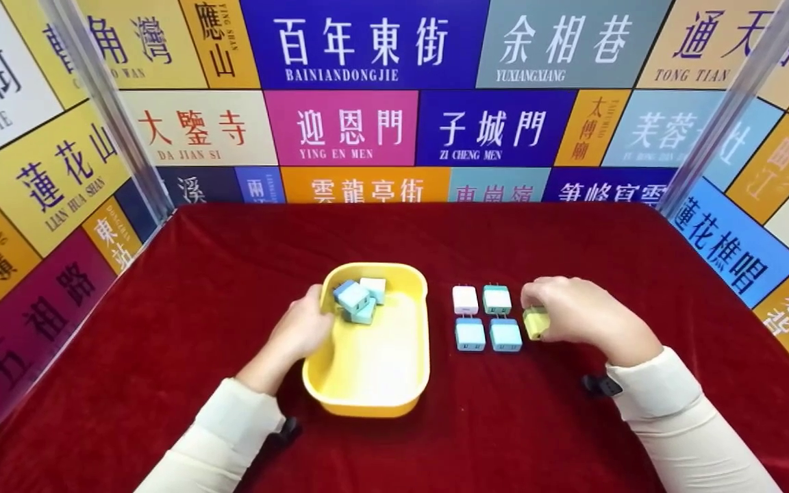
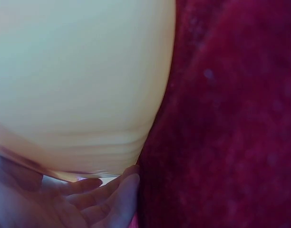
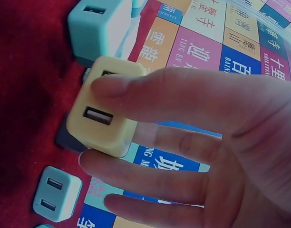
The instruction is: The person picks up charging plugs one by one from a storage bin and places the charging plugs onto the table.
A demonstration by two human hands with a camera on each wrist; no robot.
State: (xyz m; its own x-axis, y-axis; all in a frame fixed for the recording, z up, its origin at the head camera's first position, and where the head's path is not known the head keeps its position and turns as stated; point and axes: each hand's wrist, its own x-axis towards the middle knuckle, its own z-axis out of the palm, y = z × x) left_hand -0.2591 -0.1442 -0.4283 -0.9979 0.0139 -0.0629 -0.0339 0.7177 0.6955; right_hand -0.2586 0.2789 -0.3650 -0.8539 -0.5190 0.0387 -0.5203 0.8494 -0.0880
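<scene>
My left hand (image 1: 302,327) grips the left side of a yellow plastic bin (image 1: 426,342). In the left wrist view, the fingers (image 2: 129,183) lie against the bin's outer wall (image 2: 83,85). Inside the bin, a blue-topped USB charger (image 1: 352,296) lies on a white one (image 1: 374,289) and a teal one (image 1: 361,313). My right hand (image 1: 576,311) pinches a yellow two-port USB charger (image 3: 98,107) between thumb and fingers, beside two short rows of chargers. These are a white charger (image 1: 465,300), a teal-and-white charger (image 1: 497,300) and two blue chargers (image 1: 470,335).
A dark red velvet cloth (image 1: 504,424) covers the table. Behind it stands a wall (image 1: 367,127) of colourful street-name panels. Upright clear posts (image 1: 730,116) rise at the table's back corners.
</scene>
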